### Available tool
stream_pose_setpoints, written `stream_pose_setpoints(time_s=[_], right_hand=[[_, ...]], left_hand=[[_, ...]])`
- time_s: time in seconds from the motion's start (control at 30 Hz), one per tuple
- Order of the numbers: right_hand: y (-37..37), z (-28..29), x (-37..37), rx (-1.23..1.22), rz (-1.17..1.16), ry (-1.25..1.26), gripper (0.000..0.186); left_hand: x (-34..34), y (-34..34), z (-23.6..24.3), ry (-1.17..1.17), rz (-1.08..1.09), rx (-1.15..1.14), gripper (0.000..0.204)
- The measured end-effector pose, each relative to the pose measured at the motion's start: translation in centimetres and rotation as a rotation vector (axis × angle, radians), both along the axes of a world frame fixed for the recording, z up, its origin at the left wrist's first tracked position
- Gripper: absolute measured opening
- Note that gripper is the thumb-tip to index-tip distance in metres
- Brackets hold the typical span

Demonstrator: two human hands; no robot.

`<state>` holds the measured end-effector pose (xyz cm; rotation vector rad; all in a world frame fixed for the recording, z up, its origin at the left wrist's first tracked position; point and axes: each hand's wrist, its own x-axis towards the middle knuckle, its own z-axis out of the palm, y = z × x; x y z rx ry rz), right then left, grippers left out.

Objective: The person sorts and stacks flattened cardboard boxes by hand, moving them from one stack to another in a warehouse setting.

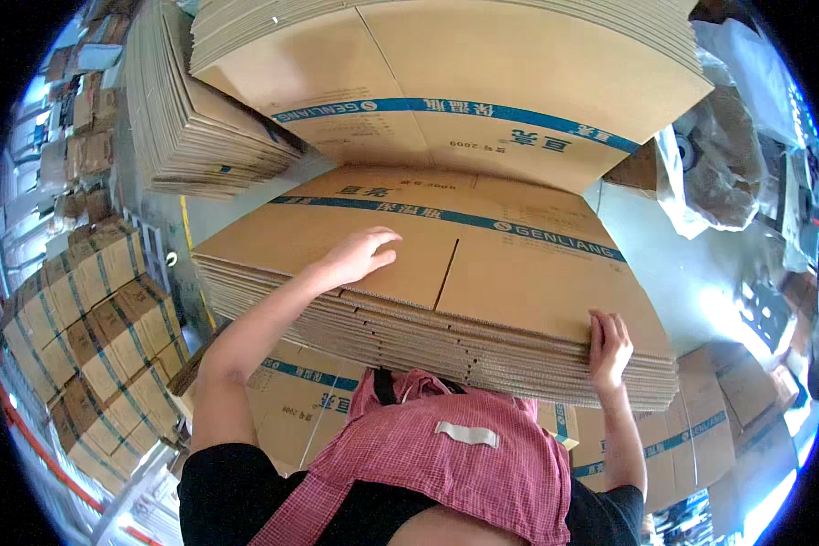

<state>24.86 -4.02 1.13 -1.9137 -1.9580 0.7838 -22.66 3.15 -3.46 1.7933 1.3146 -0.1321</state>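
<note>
Bright daylight glares at the right rim, perhaps from openings; fisheye bends edges, corners black, mostly sharp
</note>
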Motion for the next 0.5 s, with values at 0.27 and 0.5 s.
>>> stream_pose_setpoints(time_s=[0.27, 0.5], right_hand=[[-0.2, -0.8, 0.7, 0.031, -0.016, -0.016, 0.017], [-1.2, -2.4, 1.4, 0.034, -0.073, -0.073, 0.018]], left_hand=[[0.0, 21.0, -1.8, 0.057, 0.093, 0.723, 0.048], [4.5, 35.8, -3.4, 0.4, 0.209, 0.911, 0.083]])
